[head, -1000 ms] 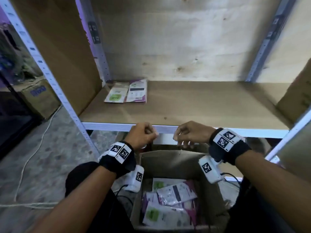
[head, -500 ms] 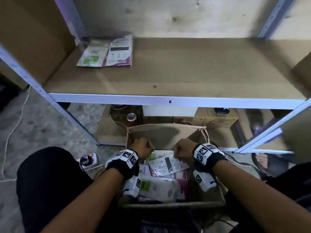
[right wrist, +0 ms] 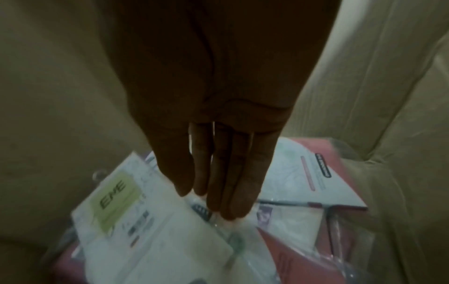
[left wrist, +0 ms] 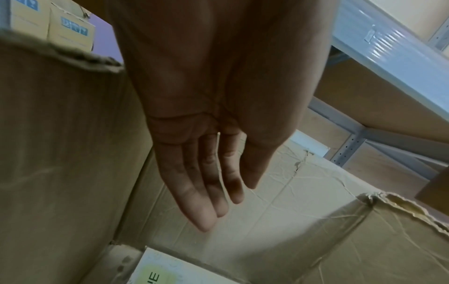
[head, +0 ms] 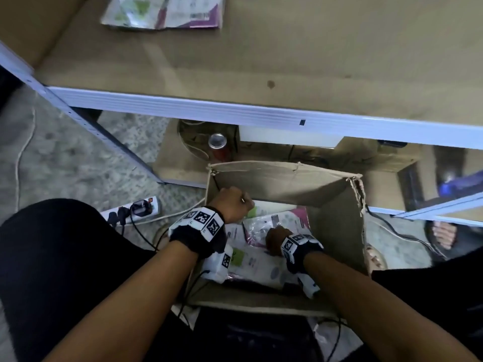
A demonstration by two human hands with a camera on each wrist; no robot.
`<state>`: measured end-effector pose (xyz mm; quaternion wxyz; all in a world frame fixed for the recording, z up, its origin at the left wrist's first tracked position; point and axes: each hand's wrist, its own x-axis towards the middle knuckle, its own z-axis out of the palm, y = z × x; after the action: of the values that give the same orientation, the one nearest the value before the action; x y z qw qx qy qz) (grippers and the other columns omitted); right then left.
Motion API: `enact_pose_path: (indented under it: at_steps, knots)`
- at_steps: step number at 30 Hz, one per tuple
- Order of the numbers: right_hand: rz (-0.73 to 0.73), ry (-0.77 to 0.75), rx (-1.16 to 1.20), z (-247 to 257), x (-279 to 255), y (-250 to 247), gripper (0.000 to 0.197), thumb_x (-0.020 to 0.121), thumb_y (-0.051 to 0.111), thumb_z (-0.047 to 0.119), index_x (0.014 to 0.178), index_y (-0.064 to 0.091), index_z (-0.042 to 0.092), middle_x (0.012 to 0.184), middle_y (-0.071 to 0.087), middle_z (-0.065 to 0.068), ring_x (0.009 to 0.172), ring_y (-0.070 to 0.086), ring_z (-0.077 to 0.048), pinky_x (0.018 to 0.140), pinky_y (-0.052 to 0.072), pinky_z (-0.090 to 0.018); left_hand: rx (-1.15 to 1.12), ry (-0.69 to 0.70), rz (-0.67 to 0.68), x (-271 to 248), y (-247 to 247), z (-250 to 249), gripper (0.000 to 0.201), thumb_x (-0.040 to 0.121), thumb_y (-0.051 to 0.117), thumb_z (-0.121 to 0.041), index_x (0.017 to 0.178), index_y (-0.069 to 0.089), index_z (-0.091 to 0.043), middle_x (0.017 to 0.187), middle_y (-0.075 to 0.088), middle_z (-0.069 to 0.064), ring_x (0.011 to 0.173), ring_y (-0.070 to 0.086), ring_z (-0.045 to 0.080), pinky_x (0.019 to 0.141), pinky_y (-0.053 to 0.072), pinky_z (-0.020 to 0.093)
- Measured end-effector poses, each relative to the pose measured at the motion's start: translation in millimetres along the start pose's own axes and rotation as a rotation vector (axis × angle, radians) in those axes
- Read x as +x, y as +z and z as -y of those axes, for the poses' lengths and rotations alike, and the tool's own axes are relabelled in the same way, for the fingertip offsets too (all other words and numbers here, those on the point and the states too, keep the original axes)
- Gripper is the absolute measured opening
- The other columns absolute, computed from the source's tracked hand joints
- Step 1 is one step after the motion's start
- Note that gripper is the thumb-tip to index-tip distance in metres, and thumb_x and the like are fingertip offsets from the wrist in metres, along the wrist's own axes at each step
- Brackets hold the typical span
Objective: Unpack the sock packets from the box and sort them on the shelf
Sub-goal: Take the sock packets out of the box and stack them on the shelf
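Down in the box (head: 337, 220), both hands reach flat-fingered: right hand (right wrist: 218, 163) touches slippery sock packets (right wrist: 155, 226), which may slide apart; left hand (left wrist: 209, 163) holds nothing

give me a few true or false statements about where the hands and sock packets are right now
1. Both hands are down inside the cardboard box. True: the left hand and right hand are both within its walls.
2. The left hand grips a packet. False: its fingers are straight and hold nothing.
3. Two sock packets already lie on the shelf. True.
4. The right hand's fingers reach down to the packets in the box. True.
5. The box is empty. False: several packets are still in it.
6. A drinks can stands on the shelf beside the sock packets. False: it is below the shelf.
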<state>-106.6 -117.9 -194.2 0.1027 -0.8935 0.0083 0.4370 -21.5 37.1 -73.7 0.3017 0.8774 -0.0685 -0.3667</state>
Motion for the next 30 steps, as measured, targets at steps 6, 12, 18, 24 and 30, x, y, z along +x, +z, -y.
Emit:
enact_pose_path:
  at_steps: [6, 12, 18, 24, 30]
  knots:
    - [0.054, -0.109, -0.067, 5.9, 12.1, 10.3, 0.042, 0.09, 0.064, 0.017, 0.129, 0.058, 0.003, 0.136, 0.054, -0.02, 0.126, 0.053, -0.035, 0.103, 0.044, -0.038, -0.039, -0.017, 0.005, 7.5, -1.4, -2.3, 0.035, 0.096, 0.052, -0.024, 0.096, 0.07, 0.006, 0.092, 0.074, 0.021, 0.09, 0.07, 0.035, 0.086, 0.058, 0.04]
    - [0.109, -0.196, -0.196, 15.1, 12.6, 23.3, 0.033, 0.089, 0.062, 0.019, 0.122, 0.062, 0.015, 0.126, 0.061, -0.013, 0.115, 0.06, -0.031, 0.091, 0.051, -0.039, -0.01, 0.014, 0.005, 9.1, -0.2, -3.6, 0.023, 0.095, 0.058, -0.025, 0.095, 0.073, -0.008, 0.097, 0.074, 0.012, 0.099, 0.068, 0.03, 0.093, 0.056, 0.04]
    - [0.076, -0.207, -0.241, 2.9, 12.3, 13.9, 0.036, 0.091, 0.057, 0.012, 0.126, 0.061, 0.013, 0.125, 0.06, -0.015, 0.116, 0.06, -0.033, 0.094, 0.053, -0.041, 0.018, 0.038, -0.021, 8.2, 1.2, -5.3, 0.022, 0.096, 0.059, -0.026, 0.092, 0.073, -0.01, 0.095, 0.073, 0.006, 0.104, 0.066, 0.03, 0.097, 0.053, 0.04]
    - [0.098, -0.101, -0.296, -6.9, 3.8, 18.3, 0.031, 0.087, 0.065, 0.014, 0.115, 0.066, 0.001, 0.121, 0.064, -0.018, 0.113, 0.063, -0.032, 0.089, 0.053, -0.037, 0.149, 0.095, -0.052, 4.1, 9.4, -6.9, 0.021, 0.097, 0.056, -0.028, 0.095, 0.073, -0.017, 0.111, 0.072, 0.005, 0.113, 0.058, 0.026, 0.095, 0.041, 0.027]
    - [0.139, -0.079, -0.257, -6.1, 3.9, 21.8, 0.045, 0.079, 0.077, 0.018, 0.118, 0.062, 0.001, 0.125, 0.062, -0.019, 0.114, 0.062, -0.033, 0.095, 0.054, -0.04, 0.246, 0.121, -0.044, 3.4, 28.3, -10.9, 0.017, 0.095, 0.053, -0.025, 0.084, 0.065, -0.021, 0.106, 0.071, 0.006, 0.107, 0.062, 0.027, 0.095, 0.05, 0.039]
